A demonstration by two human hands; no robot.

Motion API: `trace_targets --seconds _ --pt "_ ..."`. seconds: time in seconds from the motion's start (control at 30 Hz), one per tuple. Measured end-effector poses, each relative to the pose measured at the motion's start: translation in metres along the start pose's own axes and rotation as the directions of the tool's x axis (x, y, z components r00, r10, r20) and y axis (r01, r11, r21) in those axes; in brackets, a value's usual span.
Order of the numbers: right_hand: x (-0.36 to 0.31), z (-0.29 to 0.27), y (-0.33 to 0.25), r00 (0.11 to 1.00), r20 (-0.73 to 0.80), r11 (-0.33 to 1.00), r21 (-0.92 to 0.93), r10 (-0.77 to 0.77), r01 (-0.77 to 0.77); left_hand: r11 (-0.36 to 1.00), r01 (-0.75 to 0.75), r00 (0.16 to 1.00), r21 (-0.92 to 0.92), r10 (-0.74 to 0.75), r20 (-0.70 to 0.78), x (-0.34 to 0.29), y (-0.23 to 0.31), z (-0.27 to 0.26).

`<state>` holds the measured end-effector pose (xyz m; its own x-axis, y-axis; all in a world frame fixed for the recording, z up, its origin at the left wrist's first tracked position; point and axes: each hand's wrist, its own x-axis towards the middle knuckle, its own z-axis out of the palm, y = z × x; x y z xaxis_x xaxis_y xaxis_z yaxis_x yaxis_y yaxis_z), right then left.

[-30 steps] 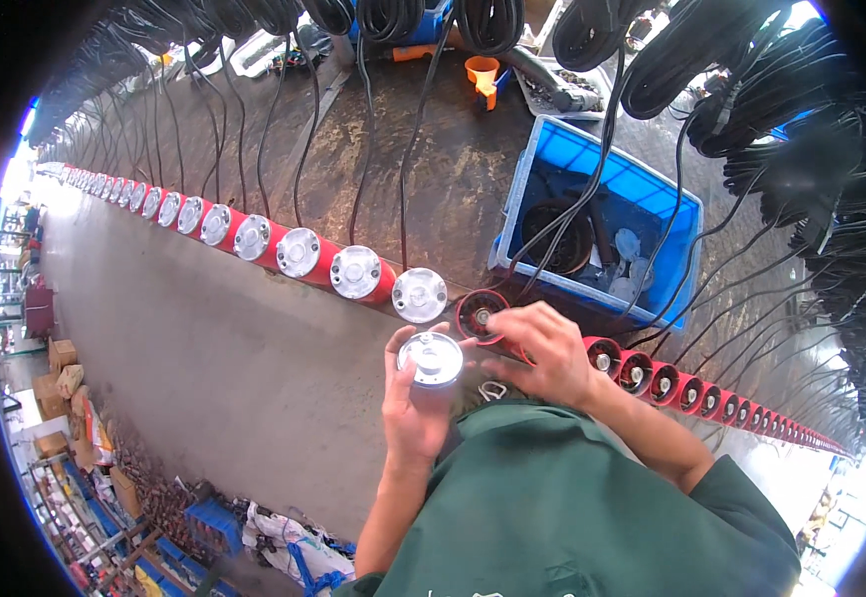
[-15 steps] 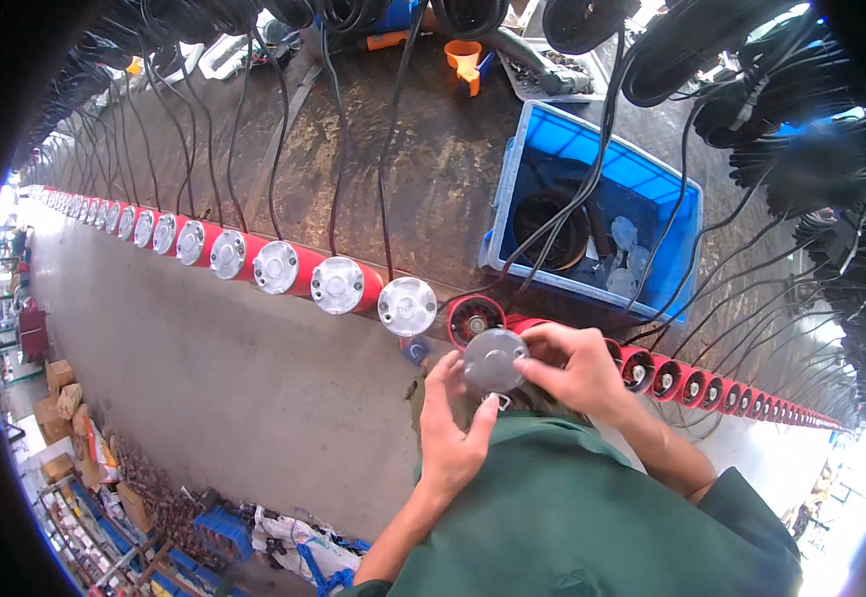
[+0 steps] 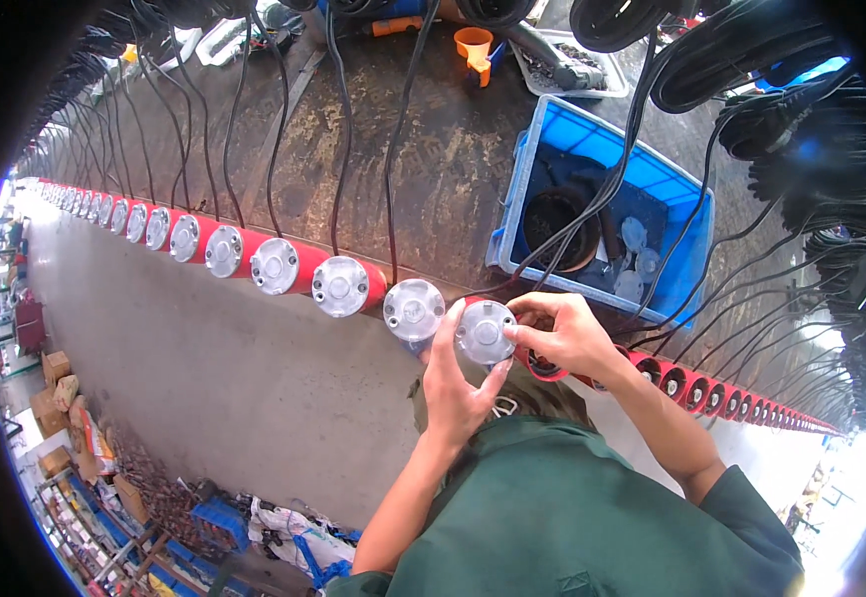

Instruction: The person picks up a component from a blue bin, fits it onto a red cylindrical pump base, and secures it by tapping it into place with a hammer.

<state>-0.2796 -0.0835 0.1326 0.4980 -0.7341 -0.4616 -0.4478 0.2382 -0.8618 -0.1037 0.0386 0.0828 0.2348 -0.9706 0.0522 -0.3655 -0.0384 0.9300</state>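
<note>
A clear round plastic cover (image 3: pixel 485 332) sits against the open end of a red cylinder at the table's front edge. My left hand (image 3: pixel 453 393) holds it by its rim, index finger along the left side and thumb at the bottom. My right hand (image 3: pixel 567 340) pinches the rim on the right. To the left, a neighbouring red cylinder carries a similar clear cover (image 3: pixel 414 309). Partly under my right hand is an uncovered red cylinder (image 3: pixel 544 370). Whether the held cover is seated flush cannot be made out.
Capped red cylinders (image 3: pixel 276 266) run leftward along the table edge; uncovered ones (image 3: pixel 673 381) run right. A blue bin (image 3: pixel 577 127) holds loose clear covers (image 3: pixel 634 235) and a dark round container. Black cables (image 3: pixel 393 169) cross the table (image 3: pixel 303 149). An orange holder (image 3: pixel 475 45) lies beyond.
Both hands have carried the clear cover up and away from my body, onto the red cylinder's open end. The left index finger now lies along its rim.
</note>
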Motion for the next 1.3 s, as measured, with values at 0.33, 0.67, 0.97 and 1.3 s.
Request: trace_targets --seconds 0.33,0.67,0.97,1.3 --pt "-0.006 -0.011 -0.006 0.999 -0.006 0.984 -0.174 -0.035 0.034 0.996 0.021 0.998 -0.089 -0.026 -0.058 -0.002 0.0 0.008" --pt "-0.004 -0.013 0.02 0.995 0.018 0.987 -0.132 -0.093 0.095 0.989 0.052 0.989 -0.141 -0.071 -0.127 -0.005 0.005 0.013" --pt "-0.002 -0.011 0.025 0.993 0.012 0.986 -0.119 -0.116 0.117 0.983 0.037 0.991 -0.178 -0.058 -0.119 -0.005 0.0 0.016" --pt "-0.002 -0.006 0.031 0.994 -0.024 0.991 -0.087 -0.105 0.102 0.97 0.032 0.987 -0.24 -0.068 -0.146 -0.004 -0.002 0.021"
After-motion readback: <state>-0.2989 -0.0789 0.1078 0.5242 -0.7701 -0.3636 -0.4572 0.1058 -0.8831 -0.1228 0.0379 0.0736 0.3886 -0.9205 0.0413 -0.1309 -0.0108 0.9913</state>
